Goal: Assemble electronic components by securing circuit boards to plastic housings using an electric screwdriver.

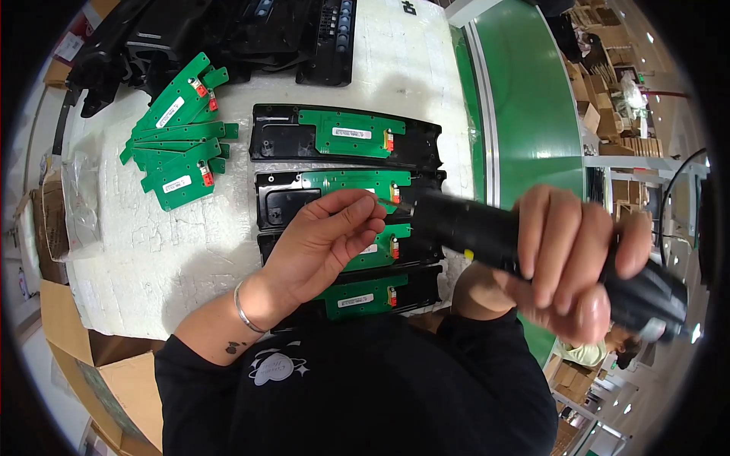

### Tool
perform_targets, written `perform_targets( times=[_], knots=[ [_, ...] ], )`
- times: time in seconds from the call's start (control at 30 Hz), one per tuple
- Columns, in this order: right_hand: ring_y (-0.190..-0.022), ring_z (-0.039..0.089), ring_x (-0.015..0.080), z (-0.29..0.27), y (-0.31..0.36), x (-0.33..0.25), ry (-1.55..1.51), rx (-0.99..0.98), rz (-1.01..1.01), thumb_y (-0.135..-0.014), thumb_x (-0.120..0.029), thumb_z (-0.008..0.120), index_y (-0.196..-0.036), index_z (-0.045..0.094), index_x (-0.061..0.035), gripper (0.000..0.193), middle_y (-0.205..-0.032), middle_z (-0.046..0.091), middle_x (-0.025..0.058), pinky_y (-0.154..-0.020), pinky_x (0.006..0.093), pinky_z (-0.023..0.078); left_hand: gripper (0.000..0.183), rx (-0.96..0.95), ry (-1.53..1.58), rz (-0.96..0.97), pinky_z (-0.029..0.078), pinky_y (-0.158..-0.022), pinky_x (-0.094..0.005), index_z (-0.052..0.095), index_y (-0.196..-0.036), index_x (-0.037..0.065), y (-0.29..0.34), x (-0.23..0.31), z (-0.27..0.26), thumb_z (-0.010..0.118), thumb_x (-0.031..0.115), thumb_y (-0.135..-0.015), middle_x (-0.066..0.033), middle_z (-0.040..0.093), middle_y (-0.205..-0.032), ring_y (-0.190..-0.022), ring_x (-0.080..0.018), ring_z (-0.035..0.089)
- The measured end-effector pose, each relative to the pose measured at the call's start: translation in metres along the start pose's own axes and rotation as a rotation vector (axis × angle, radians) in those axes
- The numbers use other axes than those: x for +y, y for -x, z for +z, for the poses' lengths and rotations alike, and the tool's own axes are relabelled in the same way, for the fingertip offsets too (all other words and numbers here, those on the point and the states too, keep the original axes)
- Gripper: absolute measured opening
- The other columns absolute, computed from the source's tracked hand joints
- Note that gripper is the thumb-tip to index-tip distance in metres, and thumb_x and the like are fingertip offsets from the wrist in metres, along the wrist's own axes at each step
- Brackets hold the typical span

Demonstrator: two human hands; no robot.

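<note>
We've got a white foam-like tabletop [411, 76], green worktop [532, 99] alongside, cardboard boxes [135, 391] around. Right hand [566, 254] grips black electric screwdriver [468, 226] — left hand [327, 237] pinches its bit [405, 206].

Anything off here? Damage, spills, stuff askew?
Only mildly odd: the loose green boards at left overlap, fanned at different angles, while the black panels lie roughly parallel in a column. No damage or spill stands out, though the left hand hides part of the panels.
</note>
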State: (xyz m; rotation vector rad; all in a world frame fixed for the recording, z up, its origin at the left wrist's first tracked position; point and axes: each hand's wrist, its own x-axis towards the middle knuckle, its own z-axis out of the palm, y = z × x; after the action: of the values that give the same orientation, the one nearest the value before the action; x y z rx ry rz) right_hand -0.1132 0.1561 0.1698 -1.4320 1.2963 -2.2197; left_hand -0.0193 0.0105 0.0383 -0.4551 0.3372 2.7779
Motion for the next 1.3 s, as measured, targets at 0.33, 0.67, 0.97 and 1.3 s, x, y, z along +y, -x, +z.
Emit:
perform_targets(
  times=[0.33,0.67,0.97,1.3],
  knots=[
    [-0.048,0.05,0.0033,0.006,0.018,-0.001,0.008,-0.01,-0.04,-0.067,-0.007,0.056,-0.097,0.043,-0.0096,0.032,-0.053,0.049,-0.0078,-0.051,0.0162,0.043,0.022,-0.135,0.084,-0.089,0.05,-0.072,-0.0206,0.054,-0.101,0.0,0.002,-0.011,-0.001,0.049,0.017,-0.088,-0.0085,0.059,-0.093,-0.081,-0.0123,0.059],
    [-0.045,0.042,0.0121,-0.017,0.021,0.07,0.144,0.421,0.086,-0.071,0.004,0.052,-0.096,0.042,0.0024,0.027,-0.059,0.049,0.0068,-0.046,0.0259,0.04,0.039,-0.04,-0.105,-0.088,0.036,-0.098,-0.0358,0.034,-0.12,-0.012,0.002,-0.018,0.011,0.04,0.014,-0.091,-0.0247,0.046,-0.117,-0.111,-0.032,0.046],
    [-0.045,0.044,0.0118,-0.019,0.018,0.075,0.182,0.418,0.101,-0.07,0.005,0.052,-0.094,0.043,0.0042,0.025,-0.058,0.049,0.0068,-0.045,0.0251,0.04,0.024,-0.073,-0.234,-0.11,0.05,-0.078,-0.0264,0.049,-0.109,-0.001,0.003,-0.013,0.01,0.042,0.013,-0.091,-0.0145,0.058,-0.099,-0.092,-0.0238,0.059],
    [-0.046,0.048,0.0109,-0.02,0.014,0.083,0.165,0.405,0.176,-0.066,0.007,0.052,-0.085,0.046,0.0033,0.021,-0.059,0.051,0.0071,-0.045,0.0231,0.042,0.019,-0.018,-0.298,-0.086,0.051,-0.071,-0.0218,0.055,-0.102,0.0,0.003,-0.01,0.011,0.053,0.009,-0.085,-0.009,0.061,-0.09,-0.081,-0.0141,0.061]
  ],
)
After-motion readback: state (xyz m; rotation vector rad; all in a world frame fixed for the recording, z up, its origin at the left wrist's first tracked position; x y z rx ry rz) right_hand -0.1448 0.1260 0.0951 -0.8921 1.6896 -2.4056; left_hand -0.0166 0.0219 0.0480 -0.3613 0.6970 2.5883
